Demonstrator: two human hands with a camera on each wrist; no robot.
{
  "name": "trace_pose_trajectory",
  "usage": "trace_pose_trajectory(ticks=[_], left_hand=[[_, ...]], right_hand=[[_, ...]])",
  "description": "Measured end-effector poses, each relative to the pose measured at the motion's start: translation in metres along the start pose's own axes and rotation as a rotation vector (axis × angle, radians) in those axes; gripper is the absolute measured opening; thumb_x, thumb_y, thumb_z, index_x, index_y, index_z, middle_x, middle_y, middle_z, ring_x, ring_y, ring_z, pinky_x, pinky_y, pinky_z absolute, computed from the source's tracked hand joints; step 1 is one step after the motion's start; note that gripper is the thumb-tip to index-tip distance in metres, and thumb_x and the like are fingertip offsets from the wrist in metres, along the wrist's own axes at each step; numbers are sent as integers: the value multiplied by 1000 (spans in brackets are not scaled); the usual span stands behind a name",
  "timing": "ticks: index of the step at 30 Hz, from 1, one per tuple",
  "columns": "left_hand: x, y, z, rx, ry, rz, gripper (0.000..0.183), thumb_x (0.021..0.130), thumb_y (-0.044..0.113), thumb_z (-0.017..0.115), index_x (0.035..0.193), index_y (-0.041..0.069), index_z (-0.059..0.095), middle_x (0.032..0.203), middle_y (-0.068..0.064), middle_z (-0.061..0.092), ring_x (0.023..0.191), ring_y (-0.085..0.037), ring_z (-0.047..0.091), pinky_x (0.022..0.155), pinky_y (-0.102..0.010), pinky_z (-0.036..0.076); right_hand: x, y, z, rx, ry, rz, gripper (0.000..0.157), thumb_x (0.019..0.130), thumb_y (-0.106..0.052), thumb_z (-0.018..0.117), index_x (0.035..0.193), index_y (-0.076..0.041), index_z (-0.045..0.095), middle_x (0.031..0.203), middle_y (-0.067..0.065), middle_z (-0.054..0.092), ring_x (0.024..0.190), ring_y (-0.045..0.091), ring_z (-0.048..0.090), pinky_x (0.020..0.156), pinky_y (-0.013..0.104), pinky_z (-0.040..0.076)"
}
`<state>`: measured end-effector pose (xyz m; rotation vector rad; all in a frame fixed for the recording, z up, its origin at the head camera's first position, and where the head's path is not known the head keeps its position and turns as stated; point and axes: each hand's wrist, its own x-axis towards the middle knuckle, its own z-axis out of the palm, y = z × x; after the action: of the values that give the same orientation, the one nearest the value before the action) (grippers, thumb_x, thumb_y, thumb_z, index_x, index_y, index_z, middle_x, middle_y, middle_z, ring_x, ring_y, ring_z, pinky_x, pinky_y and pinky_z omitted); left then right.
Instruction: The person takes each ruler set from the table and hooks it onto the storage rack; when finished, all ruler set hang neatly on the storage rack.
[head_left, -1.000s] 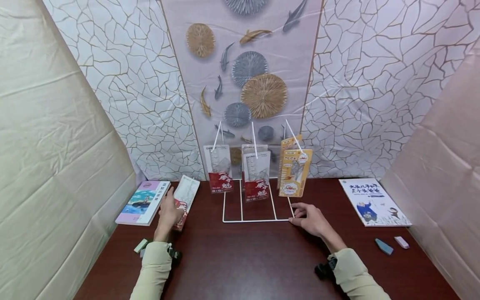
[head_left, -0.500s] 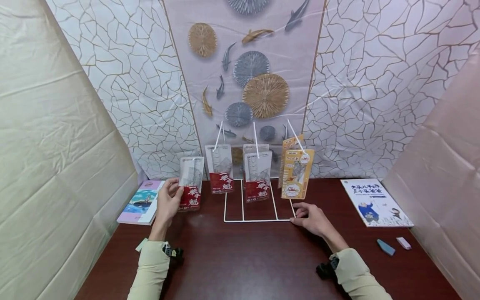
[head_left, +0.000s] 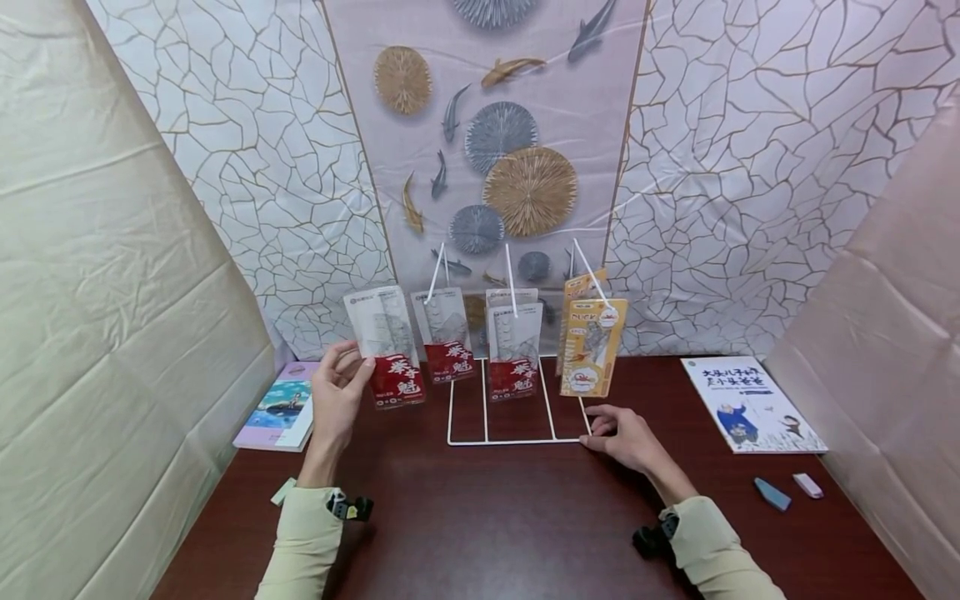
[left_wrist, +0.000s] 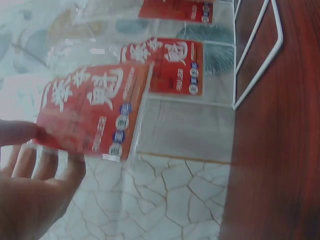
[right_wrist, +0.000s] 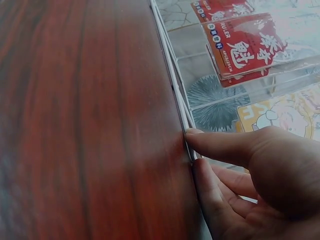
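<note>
My left hand [head_left: 335, 402] pinches a ruler set in a clear pack with a red lower part [head_left: 396, 377], thumb in front and fingers behind. It is held up off the table, just left of the rack's left hook; in the left wrist view the pack [left_wrist: 92, 112] overlaps a hanging one [left_wrist: 175, 70]. The white wire rack [head_left: 517, 442] carries similar red ruler sets on its left hook [head_left: 450, 358] and middle hook [head_left: 514, 375]. Yellow duck-printed packs [head_left: 592, 350] hang on the right hook. My right hand [head_left: 624, 439] pinches the rack's front right base corner with thumb and fingers.
A book with a blue-and-purple cover [head_left: 277, 408] lies at left behind the left hand. At right lies a white picture book [head_left: 750, 408], with a blue eraser [head_left: 771, 494] and a pink-white one [head_left: 807, 486]. A pale green eraser [head_left: 282, 492] sits beside the left forearm. Patterned cloth [head_left: 735, 208] hangs behind.
My left hand has lifted the ruler set from beside the book, turned it upright and brought it right, next to the left hook. The right hand stays on the rack.
</note>
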<state>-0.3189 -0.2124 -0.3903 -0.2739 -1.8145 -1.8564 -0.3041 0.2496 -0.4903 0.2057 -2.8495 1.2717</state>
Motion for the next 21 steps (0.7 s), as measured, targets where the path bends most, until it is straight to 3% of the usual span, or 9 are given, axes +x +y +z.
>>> trace_pose_trajectory(ticks=[6,11,15,21], left_hand=[[-7,7,16,-61,-174,49,33,91,2,71,119,-7,57,108,-21,74,98,-16,74,86,-26,59],[-11,4,19,-119,-211,25,33,90,0,71,118,-7,56,102,-13,75,91,-16,74,73,-30,61],[-11,4,18,-131,-247,24,34,90,0,72,119,-6,56,104,-9,76,93,-17,75,73,-33,62],[-14,3,25,-58,-343,69,30,90,3,72,117,-3,61,110,-23,74,96,-23,75,77,-34,62]], right_hand=[[0,1,1,-6,9,3,55,81,-26,84,129,-5,65,92,4,72,86,13,65,79,32,51],[-1,0,1,-4,0,9,55,81,-26,84,129,-5,65,93,4,72,86,14,65,78,30,51],[0,-1,1,-6,4,2,55,82,-26,83,129,-5,65,93,4,72,86,14,65,77,30,50],[1,0,1,-9,10,-6,55,82,-26,84,129,-5,65,93,4,72,86,14,65,78,31,51]])
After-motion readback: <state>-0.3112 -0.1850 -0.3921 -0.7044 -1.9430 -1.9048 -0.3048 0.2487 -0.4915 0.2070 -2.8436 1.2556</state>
